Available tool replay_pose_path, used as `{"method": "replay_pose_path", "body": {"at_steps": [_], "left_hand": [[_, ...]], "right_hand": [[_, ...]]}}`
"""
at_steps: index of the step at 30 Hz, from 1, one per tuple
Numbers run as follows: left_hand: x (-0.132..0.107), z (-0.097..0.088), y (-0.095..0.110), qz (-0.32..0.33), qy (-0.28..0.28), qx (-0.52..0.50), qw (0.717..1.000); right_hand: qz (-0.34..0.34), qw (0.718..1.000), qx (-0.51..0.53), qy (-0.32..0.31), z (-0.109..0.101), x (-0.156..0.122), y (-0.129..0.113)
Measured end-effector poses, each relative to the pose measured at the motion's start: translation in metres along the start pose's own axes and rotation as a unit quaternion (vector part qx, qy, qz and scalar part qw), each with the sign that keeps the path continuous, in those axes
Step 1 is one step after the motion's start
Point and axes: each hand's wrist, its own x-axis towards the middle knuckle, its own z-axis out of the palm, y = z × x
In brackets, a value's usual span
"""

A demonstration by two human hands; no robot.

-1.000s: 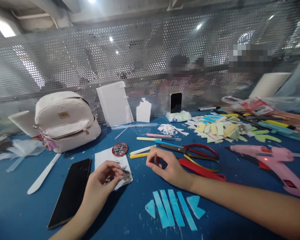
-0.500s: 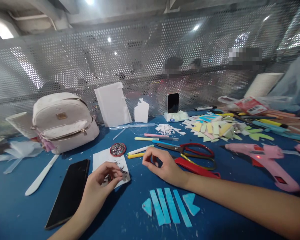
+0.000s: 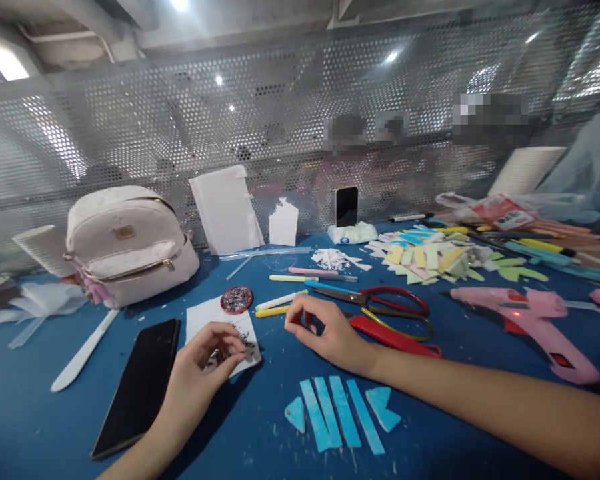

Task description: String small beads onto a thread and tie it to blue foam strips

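My left hand hovers over a white paper strewn with small dark glitter bits, its fingertips pinched together among them. My right hand rests on the blue table to the right, with thumb and forefinger curled into a pinch; what they hold is too small to name. A round red lid of glitter sits just beyond the paper. Several light-blue foam strips and two triangles lie in a row in front of my right forearm.
A black phone lies left of the paper, a white backpack behind it. Red scissors, a red cutter, coloured pens, a pink glue gun and piles of foam scraps fill the right side. A perforated metal screen rises at the back.
The view has shifted slightly. Both hands keep nearly the same poses, my left fingers still working among the glitter bits.
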Motion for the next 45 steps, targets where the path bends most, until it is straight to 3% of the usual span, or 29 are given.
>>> {"method": "replay_pose_path", "body": {"at_steps": [9, 23, 39, 45], "left_hand": [[-0.002, 0.007, 0.004, -0.009, 0.029, -0.028, 0.999], [-0.001, 0.003, 0.003, 0.031, 0.043, 0.010, 0.999], [-0.003, -0.002, 0.002, 0.034, 0.082, 0.046, 0.995], [-0.003, -0.003, 0.000, 0.063, 0.047, 0.087, 0.993]], "right_hand": [[-0.009, 1.000, -0.003, 0.003, 0.001, 0.000, 0.002], [-0.007, 1.000, 0.000, -0.014, 0.001, 0.000, 0.003], [-0.005, 0.999, -0.019, -0.030, 0.001, 0.000, 0.002], [-0.012, 0.998, -0.023, -0.053, 0.002, 0.001, 0.003]]}}
